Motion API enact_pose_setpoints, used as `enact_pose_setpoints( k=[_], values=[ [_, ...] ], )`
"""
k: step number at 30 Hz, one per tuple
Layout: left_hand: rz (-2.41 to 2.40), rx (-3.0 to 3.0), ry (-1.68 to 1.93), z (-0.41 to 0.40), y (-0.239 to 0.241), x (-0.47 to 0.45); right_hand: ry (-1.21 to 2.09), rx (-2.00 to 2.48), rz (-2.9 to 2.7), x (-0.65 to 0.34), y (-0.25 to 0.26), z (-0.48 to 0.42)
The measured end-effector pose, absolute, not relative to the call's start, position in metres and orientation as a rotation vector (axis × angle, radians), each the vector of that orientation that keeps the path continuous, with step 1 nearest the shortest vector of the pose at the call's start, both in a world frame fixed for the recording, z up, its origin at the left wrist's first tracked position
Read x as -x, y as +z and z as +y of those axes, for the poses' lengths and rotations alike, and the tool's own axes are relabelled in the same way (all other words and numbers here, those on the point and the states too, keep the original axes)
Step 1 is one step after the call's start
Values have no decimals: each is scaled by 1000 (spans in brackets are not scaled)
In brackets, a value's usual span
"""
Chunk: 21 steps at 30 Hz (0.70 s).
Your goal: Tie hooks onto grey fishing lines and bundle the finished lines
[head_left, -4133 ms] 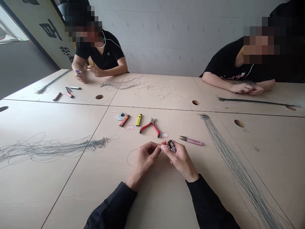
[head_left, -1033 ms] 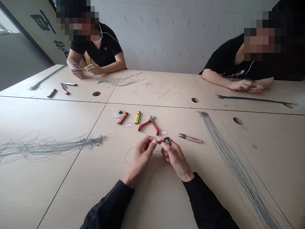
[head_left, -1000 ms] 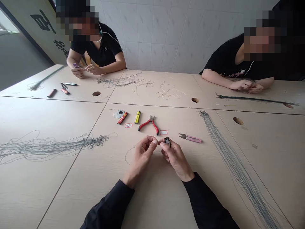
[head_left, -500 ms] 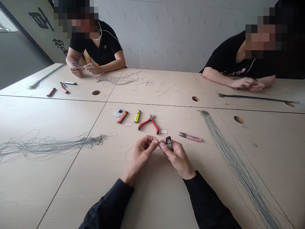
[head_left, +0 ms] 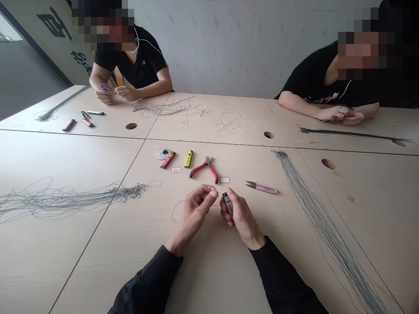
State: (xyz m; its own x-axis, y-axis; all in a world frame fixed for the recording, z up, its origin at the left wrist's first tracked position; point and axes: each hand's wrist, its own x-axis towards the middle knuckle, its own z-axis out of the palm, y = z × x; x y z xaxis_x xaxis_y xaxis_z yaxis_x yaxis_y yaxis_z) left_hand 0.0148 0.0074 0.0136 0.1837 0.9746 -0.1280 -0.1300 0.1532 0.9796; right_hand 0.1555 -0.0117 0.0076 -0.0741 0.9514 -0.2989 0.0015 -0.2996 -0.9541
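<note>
My left hand (head_left: 195,208) is closed in a pinch on the end of a thin grey cord (head_left: 175,211) that loops on the table to its left. Close beside it, my right hand (head_left: 238,213) grips a small black lighter (head_left: 228,204), tilted with its top toward the left fingertips. Both hands hover just above the pale wooden table (head_left: 209,261). Black sleeves cover both of my forearms.
Beyond my hands lie red-handled pliers (head_left: 205,168), pink thread snips (head_left: 262,187), a yellow lighter (head_left: 188,158), a red lighter (head_left: 167,159) and a round spool (head_left: 162,153). Grey cord bundles lie at left (head_left: 72,200) and right (head_left: 324,222). Two other people sit across the table.
My right hand has turned the lighter so its side shows and its top points at the left fingertips. The hands have moved slightly apart.
</note>
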Motion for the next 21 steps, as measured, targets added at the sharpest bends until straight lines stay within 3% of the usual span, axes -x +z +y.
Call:
enact_pose_setpoints(
  k=[8,21],
  values=[
    [1029,-1069,1042,7,15,-16,1333,1267,-1086,-154,2,-12],
    [1059,-1123,975,11,11,-14,1340,1251,-1201,-161,1,-12]
  ],
)
